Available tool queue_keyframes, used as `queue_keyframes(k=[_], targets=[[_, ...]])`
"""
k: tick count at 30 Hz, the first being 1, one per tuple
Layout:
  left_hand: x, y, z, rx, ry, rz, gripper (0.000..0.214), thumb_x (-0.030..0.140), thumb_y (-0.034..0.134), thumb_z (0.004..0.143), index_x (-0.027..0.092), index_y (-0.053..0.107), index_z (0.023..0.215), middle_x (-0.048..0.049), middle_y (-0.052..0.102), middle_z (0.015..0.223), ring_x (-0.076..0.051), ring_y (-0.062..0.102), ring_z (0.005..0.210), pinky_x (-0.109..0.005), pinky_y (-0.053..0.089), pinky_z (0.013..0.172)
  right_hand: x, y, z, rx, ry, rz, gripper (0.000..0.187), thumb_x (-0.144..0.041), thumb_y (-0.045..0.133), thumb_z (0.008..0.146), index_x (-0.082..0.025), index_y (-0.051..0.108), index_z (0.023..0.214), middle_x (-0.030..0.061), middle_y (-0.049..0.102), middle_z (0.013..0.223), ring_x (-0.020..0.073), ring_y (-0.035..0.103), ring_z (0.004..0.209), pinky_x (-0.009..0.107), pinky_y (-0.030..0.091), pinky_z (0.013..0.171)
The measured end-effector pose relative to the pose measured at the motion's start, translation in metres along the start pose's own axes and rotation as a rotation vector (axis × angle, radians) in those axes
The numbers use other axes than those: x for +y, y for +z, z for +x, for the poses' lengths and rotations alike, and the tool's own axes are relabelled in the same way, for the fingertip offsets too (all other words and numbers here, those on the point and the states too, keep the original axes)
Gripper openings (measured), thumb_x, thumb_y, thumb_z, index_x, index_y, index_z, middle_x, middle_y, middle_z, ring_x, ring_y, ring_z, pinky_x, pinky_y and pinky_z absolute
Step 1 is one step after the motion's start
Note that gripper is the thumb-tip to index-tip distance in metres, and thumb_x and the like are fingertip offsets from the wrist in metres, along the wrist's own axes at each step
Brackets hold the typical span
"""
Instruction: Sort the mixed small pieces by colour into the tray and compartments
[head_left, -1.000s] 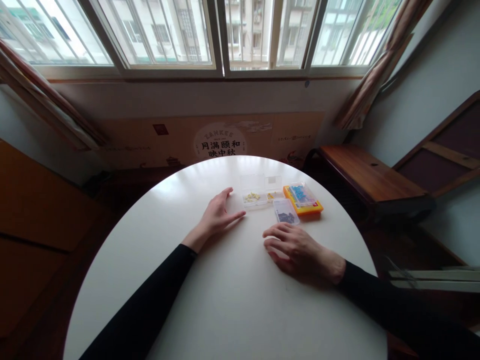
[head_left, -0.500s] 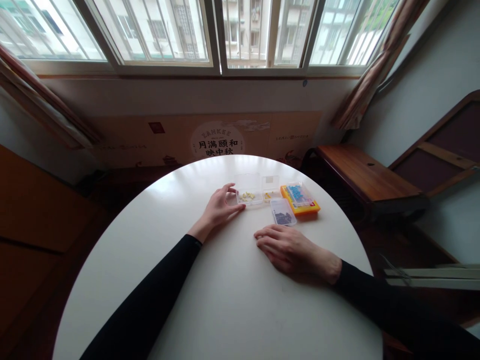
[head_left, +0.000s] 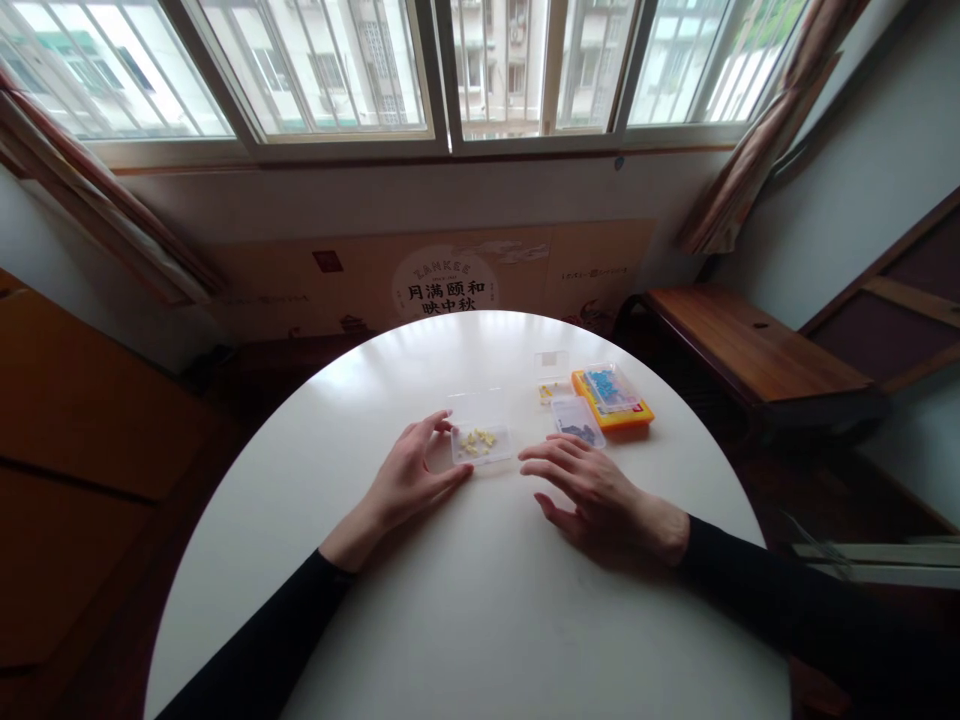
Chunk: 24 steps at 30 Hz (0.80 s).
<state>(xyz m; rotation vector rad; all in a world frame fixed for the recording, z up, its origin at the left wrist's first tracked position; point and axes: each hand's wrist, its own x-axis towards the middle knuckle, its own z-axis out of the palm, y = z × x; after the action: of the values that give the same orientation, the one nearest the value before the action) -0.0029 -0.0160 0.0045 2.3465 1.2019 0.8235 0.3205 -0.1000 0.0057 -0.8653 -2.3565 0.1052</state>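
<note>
My left hand [head_left: 405, 478] grips the left end of a small clear plastic box [head_left: 493, 459], thumb at the near corner and fingers at the far side. Its transparent lid [head_left: 478, 406] stands raised at the back. Pale yellow small pieces [head_left: 478, 441] lie loose inside; their exact kind is too small to tell. Just right of this box, my right hand [head_left: 604, 495] hovers low over the table or rests on it, fingers apart and holding nothing. Beyond its fingertips lies a translucent box [head_left: 589, 412] with dark pieces, partly covered by the hand.
A smaller open clear box [head_left: 550, 403] with yellow bits stands farther back. To its right, a clear box of blue pieces [head_left: 611, 386] sits on a yellow-orange case [head_left: 631, 416]. All stand on a round white table [head_left: 465, 620]. A wooden bench [head_left: 757, 335] is at the right.
My left hand has drawn the clear box of pale yellow pieces toward me and away from the other boxes. The right hand's fingers have spread. The view has shifted slightly.
</note>
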Motion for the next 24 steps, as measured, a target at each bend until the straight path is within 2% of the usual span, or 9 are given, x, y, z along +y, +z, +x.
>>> queue_keyframes(k=[3,6,8,10,14,18,24], targets=[[0.008,-0.004,-0.015,-0.003,0.023,0.008,0.078,0.050,0.086,0.090,0.027,0.053,0.156,-0.0099,0.074,0.135,-0.033,0.068,0.130,-0.051,0.055,0.115,-0.001,0.009,0.007,0.098,0.063,-0.028,0.061,-0.023,0.068,0.098,-0.025,0.049,0.155,0.0147,0.063,0.153,0.0351,0.064,0.135,0.060,0.054,0.117],[0.012,-0.005,-0.027,-0.005,0.029,0.000,0.078,0.049,0.087,0.089,0.028,0.053,0.156,-0.0106,0.075,0.135,-0.034,0.068,0.130,-0.053,0.056,0.115,-0.004,0.017,0.022,0.132,0.083,-0.020,0.088,-0.028,0.073,0.096,-0.025,0.028,0.171,0.0187,0.053,0.164,0.0394,0.057,0.146,0.062,0.053,0.120],[0.013,-0.006,-0.032,-0.011,0.020,-0.010,0.079,0.051,0.087,0.089,0.028,0.053,0.156,-0.0113,0.075,0.134,-0.034,0.069,0.129,-0.054,0.056,0.114,-0.005,0.022,0.033,0.138,0.092,-0.001,0.100,-0.034,0.076,0.096,-0.024,0.016,0.176,0.0199,0.048,0.169,0.0403,0.052,0.152,0.063,0.051,0.123],[0.012,-0.006,-0.034,-0.013,0.015,-0.015,0.078,0.052,0.088,0.088,0.028,0.053,0.154,-0.0115,0.074,0.134,-0.034,0.070,0.128,-0.054,0.057,0.113,-0.004,0.026,0.040,0.149,0.109,0.013,0.106,-0.040,0.078,0.096,-0.023,0.012,0.177,0.0207,0.046,0.170,0.0409,0.052,0.153,0.063,0.050,0.124],[0.011,-0.006,-0.034,-0.017,0.034,0.003,0.074,0.052,0.089,0.087,0.027,0.056,0.148,-0.0115,0.074,0.136,-0.035,0.069,0.132,-0.053,0.055,0.116,0.000,0.030,0.041,0.158,0.160,0.021,0.108,-0.048,0.082,0.095,-0.022,0.016,0.177,0.0219,0.049,0.168,0.0412,0.055,0.150,0.063,0.052,0.123],[0.013,-0.006,-0.032,-0.019,0.042,0.013,0.069,0.052,0.088,0.088,0.026,0.057,0.144,-0.0116,0.074,0.135,-0.035,0.069,0.130,-0.052,0.056,0.113,0.001,0.029,0.035,0.131,0.150,0.024,0.105,-0.049,0.082,0.094,-0.023,0.020,0.175,0.0205,0.052,0.165,0.0411,0.057,0.147,0.063,0.052,0.121],[0.021,-0.009,-0.031,-0.003,0.029,0.008,0.061,0.052,0.086,0.090,0.027,0.060,0.138,-0.0116,0.072,0.136,-0.034,0.070,0.126,-0.050,0.059,0.109,-0.001,0.031,0.036,0.171,0.104,0.005,0.082,-0.039,0.082,0.093,-0.025,0.039,0.162,0.0165,0.064,0.152,0.0383,0.062,0.139,0.062,0.050,0.121]])
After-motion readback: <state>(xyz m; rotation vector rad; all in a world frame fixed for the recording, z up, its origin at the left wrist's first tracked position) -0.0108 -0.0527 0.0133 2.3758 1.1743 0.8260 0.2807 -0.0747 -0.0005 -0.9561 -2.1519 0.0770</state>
